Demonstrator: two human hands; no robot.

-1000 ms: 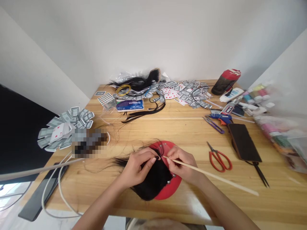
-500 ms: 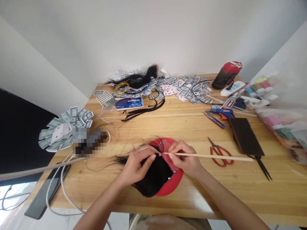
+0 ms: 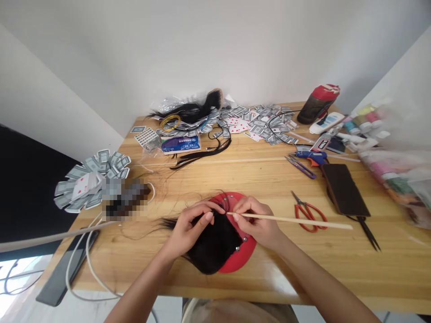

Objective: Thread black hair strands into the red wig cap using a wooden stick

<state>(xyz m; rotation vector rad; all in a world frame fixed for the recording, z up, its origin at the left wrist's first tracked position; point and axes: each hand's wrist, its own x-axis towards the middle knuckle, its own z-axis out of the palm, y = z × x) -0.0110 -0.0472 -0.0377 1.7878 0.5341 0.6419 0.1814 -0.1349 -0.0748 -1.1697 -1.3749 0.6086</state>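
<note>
Item: a mass of straight black hair [image 3: 212, 244], soft-looking, draped over a rounded red dome-shaped form [image 3: 243, 256] set with small metal studs [image 3: 237, 247].
Location: on the near part of a light wooden table [image 3: 387, 264], between the person's two forearms.
Left hand [image 3: 190, 233]: clenched, fingers curled over the hair near the dome's upper edge, holding it against the form.
Right hand [image 3: 256, 220]: grasping a long, thin, pale wooden stick [image 3: 303, 220] between fingertips and thumb, its tip just beside the left fingers.
Handling (judged): the hair is light, limp and likely to slip, so it is best held flat against the dome, close to the top edge. The form looks stiff and smooth; take it by its bare red rim.
Nearby: red-handled scissors [image 3: 308, 217], a dark phone [image 3: 345, 190].
Further off: a blue glue gun [image 3: 311, 157], scattered paper playing cards [image 3: 89, 179].
</note>
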